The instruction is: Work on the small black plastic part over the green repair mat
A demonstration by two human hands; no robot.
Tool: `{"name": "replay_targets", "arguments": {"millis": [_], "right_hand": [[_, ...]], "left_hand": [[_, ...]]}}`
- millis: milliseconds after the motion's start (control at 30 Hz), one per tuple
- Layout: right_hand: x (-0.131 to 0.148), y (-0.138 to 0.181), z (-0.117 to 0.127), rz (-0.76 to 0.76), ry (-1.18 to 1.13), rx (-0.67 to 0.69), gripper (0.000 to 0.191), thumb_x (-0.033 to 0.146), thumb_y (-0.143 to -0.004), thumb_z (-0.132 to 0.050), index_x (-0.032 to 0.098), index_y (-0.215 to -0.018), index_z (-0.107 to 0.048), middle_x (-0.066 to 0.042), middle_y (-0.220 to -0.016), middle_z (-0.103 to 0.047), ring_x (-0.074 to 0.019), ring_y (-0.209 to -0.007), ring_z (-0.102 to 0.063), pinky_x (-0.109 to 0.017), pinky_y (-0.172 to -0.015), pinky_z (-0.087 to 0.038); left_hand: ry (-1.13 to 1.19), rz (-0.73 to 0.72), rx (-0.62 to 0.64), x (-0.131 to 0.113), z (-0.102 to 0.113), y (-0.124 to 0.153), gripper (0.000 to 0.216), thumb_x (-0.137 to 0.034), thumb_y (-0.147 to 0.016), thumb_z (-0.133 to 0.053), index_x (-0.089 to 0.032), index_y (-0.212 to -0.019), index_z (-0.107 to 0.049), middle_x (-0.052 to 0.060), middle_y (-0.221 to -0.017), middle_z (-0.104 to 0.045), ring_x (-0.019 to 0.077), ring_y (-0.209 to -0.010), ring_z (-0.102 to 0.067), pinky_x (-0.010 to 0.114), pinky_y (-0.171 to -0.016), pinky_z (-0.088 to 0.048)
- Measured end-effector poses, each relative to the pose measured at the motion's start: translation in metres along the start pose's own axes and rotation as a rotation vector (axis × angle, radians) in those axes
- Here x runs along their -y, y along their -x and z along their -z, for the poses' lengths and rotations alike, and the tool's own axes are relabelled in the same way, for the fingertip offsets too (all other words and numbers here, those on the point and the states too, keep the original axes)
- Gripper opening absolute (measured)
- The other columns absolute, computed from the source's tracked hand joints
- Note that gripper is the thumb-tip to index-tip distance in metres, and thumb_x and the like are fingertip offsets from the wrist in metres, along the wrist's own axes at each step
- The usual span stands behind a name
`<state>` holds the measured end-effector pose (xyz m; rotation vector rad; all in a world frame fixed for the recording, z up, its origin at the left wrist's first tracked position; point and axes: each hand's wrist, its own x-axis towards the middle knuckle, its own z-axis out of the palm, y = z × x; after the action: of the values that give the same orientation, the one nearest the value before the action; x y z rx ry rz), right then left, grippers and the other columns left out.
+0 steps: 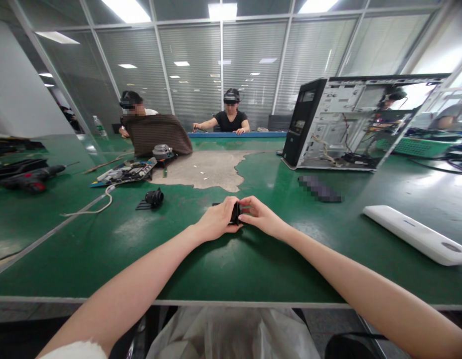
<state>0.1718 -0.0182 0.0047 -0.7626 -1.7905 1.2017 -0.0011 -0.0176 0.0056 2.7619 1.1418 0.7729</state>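
My left hand (216, 219) and my right hand (258, 215) meet over the green table (231, 269), both with fingers curled round a small black part (235, 213). Only a sliver of the black part shows between the fingers, and a flat black piece pokes out just behind my left hand. What the part is stays unclear. Another small black round part (154, 197) on a flat base lies to the left, apart from both hands.
An open computer case (350, 124) stands at the back right. A white panel (417, 233) lies at the right. A circuit board (128, 172), a white cable (99, 204) and a power drill (29, 179) lie at the left. Two people sit across the table.
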Motion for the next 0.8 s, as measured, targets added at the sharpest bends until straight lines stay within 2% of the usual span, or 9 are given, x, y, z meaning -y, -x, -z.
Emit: {"name": "replay_targets", "arguments": {"millis": [100, 200, 300, 467, 600, 700, 800], "right_hand": [[-0.001, 0.0011, 0.0007, 0.007, -0.016, 0.058, 0.029, 0.024, -0.068, -0.061, 0.02, -0.09, -0.042, -0.003, -0.098, -0.049, -0.016, -0.098, -0.051, -0.038, -0.089, -0.041], [0.0003, 0.0031, 0.0004, -0.001, -0.058, 0.08, 0.032, 0.021, -0.066, -0.063, 0.02, -0.088, -0.04, -0.001, -0.094, -0.048, -0.0141, -0.092, -0.054, -0.036, -0.085, -0.043], [0.0023, 0.0043, 0.0004, -0.007, -0.079, 0.08, 0.034, 0.019, -0.063, -0.065, 0.02, -0.086, -0.04, 0.0, -0.093, -0.048, -0.0124, -0.086, -0.056, -0.034, -0.082, -0.045], [0.003, 0.0026, 0.0007, -0.031, -0.03, 0.029, 0.021, 0.026, -0.07, -0.059, 0.02, -0.081, -0.042, 0.0, -0.087, -0.052, -0.0122, -0.081, -0.056, -0.035, -0.08, -0.045], [0.0002, 0.0003, 0.0004, 0.016, -0.005, -0.01, 0.028, 0.023, -0.066, -0.063, 0.019, -0.085, -0.043, -0.001, -0.091, -0.049, -0.0131, -0.088, -0.054, -0.036, -0.086, -0.042], [-0.002, -0.0002, 0.0012, 0.014, -0.006, 0.026, 0.031, 0.021, -0.066, -0.063, 0.019, -0.09, -0.043, -0.002, -0.097, -0.048, -0.0146, -0.094, -0.052, -0.037, -0.089, -0.04], [-0.0036, 0.0003, 0.0025, 0.0, -0.036, 0.07, 0.031, 0.02, -0.065, -0.064, 0.019, -0.088, -0.043, -0.001, -0.095, -0.047, -0.015, -0.093, -0.052, -0.036, -0.084, -0.043]], "left_hand": [[-0.006, -0.004, -0.003, -0.0001, 0.0004, 0.0003, 0.056, -0.032, -0.067, -0.057, -0.021, -0.113, -0.026, 0.007, -0.107, -0.044, 0.0203, -0.084, -0.053, 0.032, -0.066, -0.044], [-0.021, -0.004, 0.006, 0.0001, 0.0009, 0.0008, 0.057, -0.031, -0.067, -0.057, -0.021, -0.113, -0.025, 0.007, -0.106, -0.044, 0.0197, -0.082, -0.054, 0.031, -0.065, -0.044], [-0.04, -0.009, 0.013, 0.0003, 0.0011, 0.0008, 0.058, -0.031, -0.066, -0.058, -0.02, -0.113, -0.025, 0.007, -0.107, -0.044, 0.0195, -0.081, -0.054, 0.031, -0.064, -0.044], [-0.038, -0.021, 0.001, 0.0003, 0.0009, 0.0005, 0.055, -0.032, -0.069, -0.056, -0.02, -0.112, -0.025, 0.008, -0.109, -0.044, 0.0205, -0.085, -0.054, 0.032, -0.065, -0.045], [-0.035, -0.015, 0.002, 0.0003, 0.0005, 0.0006, 0.056, -0.033, -0.068, -0.056, -0.02, -0.113, -0.025, 0.008, -0.108, -0.043, 0.0208, -0.085, -0.054, 0.033, -0.065, -0.045], [-0.024, -0.012, 0.0, 0.0003, 0.0003, 0.0007, 0.056, -0.033, -0.068, -0.056, -0.02, -0.113, -0.025, 0.008, -0.108, -0.043, 0.0207, -0.085, -0.053, 0.033, -0.066, -0.044], [-0.023, -0.009, 0.004, 0.0004, 0.0005, 0.0007, 0.057, -0.032, -0.067, -0.057, -0.02, -0.113, -0.025, 0.008, -0.107, -0.043, 0.0201, -0.084, -0.054, 0.032, -0.065, -0.044]]}}
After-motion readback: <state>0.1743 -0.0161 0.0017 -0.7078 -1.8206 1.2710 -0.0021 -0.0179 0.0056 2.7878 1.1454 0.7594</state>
